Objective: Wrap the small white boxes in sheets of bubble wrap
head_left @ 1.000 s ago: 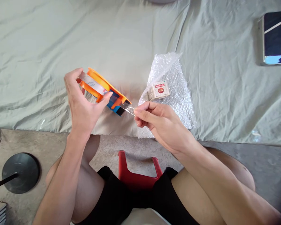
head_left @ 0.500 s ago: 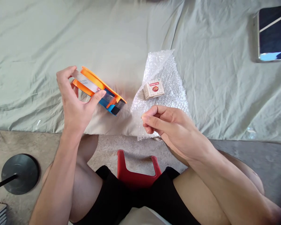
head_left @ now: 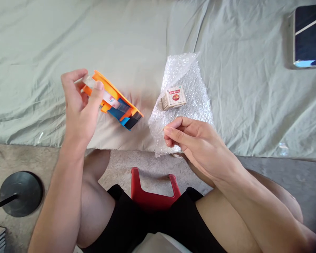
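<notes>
My left hand (head_left: 80, 109) grips an orange and blue tape dispenser (head_left: 122, 109) at its upper left end. The thumb lies across the tape roll, and the dark cutter end points down to the right. My right hand (head_left: 197, 142) is closed in a pinch over the near part of the bubble wrap (head_left: 196, 102); whatever is between thumb and forefinger is too small to make out. Just beyond those fingers, a small cream box (head_left: 175, 98) with a red label sits on the bubble wrap.
Wrinkled grey-green cloth (head_left: 116, 35) covers the work surface. A dark-screened phone-like device (head_left: 310, 38) lies at the far right. Below the front edge are a red stool (head_left: 152, 198) between my legs and a round black base (head_left: 21, 193) on the floor at left.
My left thumb has moved up and back along the tape roll, toward the dispenser's upper left end. My right hand keeps its pinch, with only a slight shift in view.
</notes>
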### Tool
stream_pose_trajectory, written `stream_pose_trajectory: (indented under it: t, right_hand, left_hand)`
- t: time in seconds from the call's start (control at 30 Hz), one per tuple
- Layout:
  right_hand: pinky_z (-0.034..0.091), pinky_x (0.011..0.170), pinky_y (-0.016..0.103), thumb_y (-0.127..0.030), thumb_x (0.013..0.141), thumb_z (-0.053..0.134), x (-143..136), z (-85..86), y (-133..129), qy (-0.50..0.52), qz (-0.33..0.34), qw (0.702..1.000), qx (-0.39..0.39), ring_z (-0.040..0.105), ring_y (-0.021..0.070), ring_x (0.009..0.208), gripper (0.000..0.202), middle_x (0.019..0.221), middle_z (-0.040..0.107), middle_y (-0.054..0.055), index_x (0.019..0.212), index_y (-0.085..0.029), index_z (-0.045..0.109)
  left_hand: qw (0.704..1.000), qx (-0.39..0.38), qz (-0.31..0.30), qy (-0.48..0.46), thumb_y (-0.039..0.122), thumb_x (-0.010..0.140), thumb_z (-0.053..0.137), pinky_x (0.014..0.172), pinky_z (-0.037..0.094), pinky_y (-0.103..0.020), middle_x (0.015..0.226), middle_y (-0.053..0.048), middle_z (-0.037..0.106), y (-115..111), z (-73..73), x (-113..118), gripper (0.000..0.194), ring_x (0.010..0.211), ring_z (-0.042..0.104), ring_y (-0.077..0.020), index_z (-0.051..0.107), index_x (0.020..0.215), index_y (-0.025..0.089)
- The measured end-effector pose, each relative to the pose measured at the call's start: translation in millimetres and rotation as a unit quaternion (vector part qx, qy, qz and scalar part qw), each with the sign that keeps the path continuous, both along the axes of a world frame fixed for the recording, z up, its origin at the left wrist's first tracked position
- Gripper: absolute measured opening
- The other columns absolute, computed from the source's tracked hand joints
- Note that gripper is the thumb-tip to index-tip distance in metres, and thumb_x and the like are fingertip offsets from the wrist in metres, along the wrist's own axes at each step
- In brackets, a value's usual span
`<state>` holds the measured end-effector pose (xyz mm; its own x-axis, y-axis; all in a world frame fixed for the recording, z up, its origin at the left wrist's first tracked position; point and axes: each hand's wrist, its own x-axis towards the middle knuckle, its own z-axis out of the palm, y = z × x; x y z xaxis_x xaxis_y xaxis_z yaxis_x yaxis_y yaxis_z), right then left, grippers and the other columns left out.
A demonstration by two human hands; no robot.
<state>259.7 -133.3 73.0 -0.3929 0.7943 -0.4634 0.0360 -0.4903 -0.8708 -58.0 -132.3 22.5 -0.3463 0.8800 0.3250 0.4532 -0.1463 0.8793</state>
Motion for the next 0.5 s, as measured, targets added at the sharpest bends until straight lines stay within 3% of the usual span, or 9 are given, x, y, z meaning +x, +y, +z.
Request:
stream_pose_trajectory:
  t: [0.1,0.33,0.5]
  right_hand:
    - [0.050,0.080,0.036,-0.041,0.097,0.091,1.2,0.7,0.6,-0.002,0.003,1.000,0.005,0.065,0.0180,0.080,0.026,0.079,0.072,0.000,0.083,-0.024,0.077]
    - [0.049,0.075,0.034,-0.046,0.095,0.096,1.0,12.6,0.4,0.015,0.019,1.000,-0.012,0.062,0.0156,0.074,0.035,0.075,0.070,-0.001,0.080,-0.024,0.074]
    - [0.051,0.074,0.035,-0.056,0.092,0.097,2.3,16.5,1.3,0.014,0.030,0.999,-0.019,0.062,0.0170,0.073,0.041,0.074,0.070,0.000,0.079,-0.025,0.074]
  left_hand:
    - [1.000,-0.006,-0.009,0.003,0.090,0.089,0.085,0.089,0.068,-0.038,0.118,-0.004,0.061,2.5,2.7,-0.6,0.078,0.106,0.069,-0.0210,0.062,0.138,0.034]
    - [0.998,0.017,0.001,0.052,0.095,0.087,0.082,0.090,0.067,-0.039,0.126,-0.005,0.061,3.6,-3.6,-2.0,0.085,0.107,0.070,-0.0209,0.058,0.140,0.034]
    - [0.998,0.013,0.008,0.057,0.089,0.089,0.085,0.091,0.066,-0.038,0.137,-0.008,0.059,-4.0,2.1,6.8,0.083,0.125,0.067,-0.0261,0.058,0.144,0.034]
